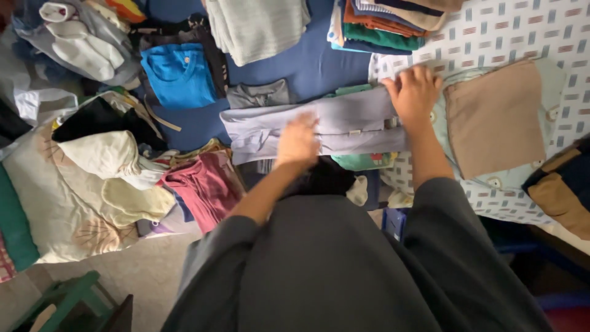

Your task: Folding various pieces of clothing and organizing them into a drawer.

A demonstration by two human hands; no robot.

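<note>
While both palms press flat with fingers spread, neither hand closes around anything: the left hand rests on the middle of a folded pale lilac garment, and the right hand bears down on that garment's right end. The lilac garment lies lengthwise across a blue bedsheet, its right end reaching onto a white patterned sheet. Just beside the right hand lies a folded tan cloth on a pale green garment. Behind the lilac garment sit a folded grey shirt, a bright blue shirt, a grey ribbed stack and a stack of mixed-colour folded clothes. Near the left forearm lies a maroon garment, with a cream patterned pillow further left.
</note>
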